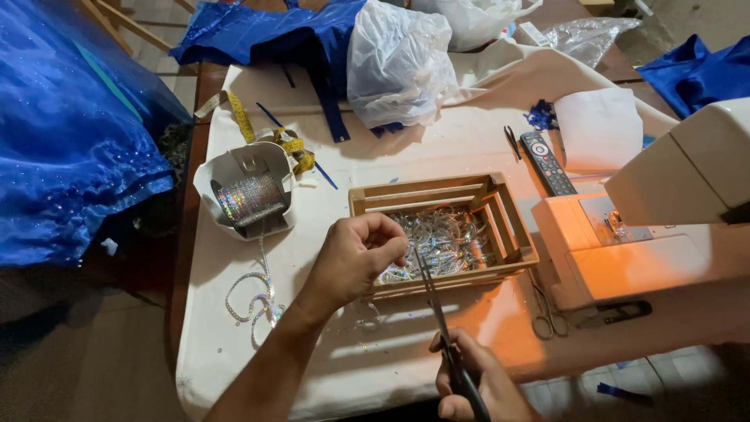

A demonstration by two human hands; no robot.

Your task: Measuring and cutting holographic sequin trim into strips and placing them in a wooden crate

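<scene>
White cloth covers the table (234, 344) under my head camera. My left hand (355, 254) is pinched shut on a bit of shiny trim (406, 252) above the wooden crate (512, 227) of cut pieces. My right hand (476, 387) grips scissors (437, 312), blades at the trim. I judge a snip is in hand; next calls for steady closing
</scene>
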